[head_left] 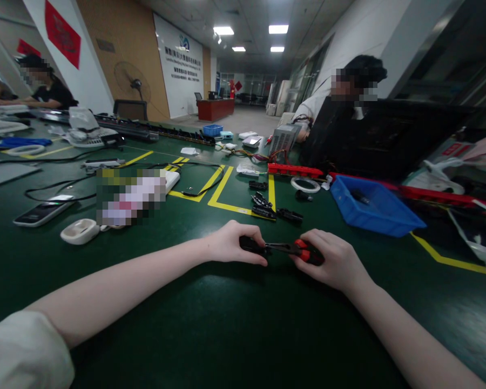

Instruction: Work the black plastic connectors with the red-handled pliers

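My right hand (332, 254) is closed round the red-and-black handles of a pair of pliers (284, 247), whose long narrow jaws point left. In my left hand (233, 243) is a small black plastic part (251, 245), held between thumb and fingers. The tips of the pliers meet the right end of that part; whether they grip it I cannot tell. Beyond my hands lie several similar black parts (262, 201) on the green table (210, 324), beside and over yellow tape.
A blue tray (376, 208) with a dark item inside stands to the right. A white ring roll (305, 185) and a red strip (295, 170) lie behind. At left are a phone (44, 210), a white case (80, 231) and a black cable (60, 199). A person (352, 81) sits across the table.
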`<state>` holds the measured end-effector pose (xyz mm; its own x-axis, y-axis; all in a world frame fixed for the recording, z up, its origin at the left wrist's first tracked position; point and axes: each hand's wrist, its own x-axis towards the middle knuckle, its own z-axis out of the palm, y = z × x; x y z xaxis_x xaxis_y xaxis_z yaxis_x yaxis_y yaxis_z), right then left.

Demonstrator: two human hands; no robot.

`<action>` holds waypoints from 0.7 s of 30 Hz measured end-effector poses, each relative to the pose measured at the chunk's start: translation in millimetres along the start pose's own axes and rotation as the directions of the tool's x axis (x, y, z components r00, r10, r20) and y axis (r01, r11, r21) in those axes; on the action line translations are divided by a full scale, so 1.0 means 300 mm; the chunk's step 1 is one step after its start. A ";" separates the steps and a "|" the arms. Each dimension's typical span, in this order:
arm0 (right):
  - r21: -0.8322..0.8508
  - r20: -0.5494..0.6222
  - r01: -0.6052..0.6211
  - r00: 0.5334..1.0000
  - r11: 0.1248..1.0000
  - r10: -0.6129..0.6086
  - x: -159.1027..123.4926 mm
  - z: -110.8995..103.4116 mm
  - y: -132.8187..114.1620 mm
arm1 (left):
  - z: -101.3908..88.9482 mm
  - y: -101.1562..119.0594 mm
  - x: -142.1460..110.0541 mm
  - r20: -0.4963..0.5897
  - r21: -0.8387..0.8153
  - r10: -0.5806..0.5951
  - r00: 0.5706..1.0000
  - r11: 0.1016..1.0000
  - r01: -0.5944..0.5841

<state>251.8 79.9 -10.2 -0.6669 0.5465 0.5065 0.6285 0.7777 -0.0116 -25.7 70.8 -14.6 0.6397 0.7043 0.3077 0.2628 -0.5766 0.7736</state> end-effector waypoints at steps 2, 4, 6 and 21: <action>0.001 0.001 -0.006 1.000 1.000 0.006 -0.001 0.000 -0.001 | -0.001 0.003 0.000 0.000 0.015 -0.002 1.000 1.000 0.002; 0.004 0.003 -0.016 1.000 1.000 0.016 -0.002 -0.001 -0.001 | -0.001 0.006 0.000 -0.015 0.031 -0.002 1.000 1.000 0.003; 0.007 0.003 -0.025 1.000 1.000 0.025 -0.003 -0.001 -0.001 | -0.001 0.008 -0.001 -0.033 0.038 0.002 0.999 0.999 -0.001; -0.003 -0.002 -0.032 0.999 0.999 0.032 -0.011 0.004 0.014 | -0.004 0.012 -0.004 -0.025 0.044 0.031 0.999 0.999 -0.030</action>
<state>256.3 81.7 -12.9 -0.6459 0.5702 0.5076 0.6505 0.7591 -0.0250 -26.5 68.6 -11.5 0.6291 0.6961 0.3459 0.2748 -0.6154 0.7388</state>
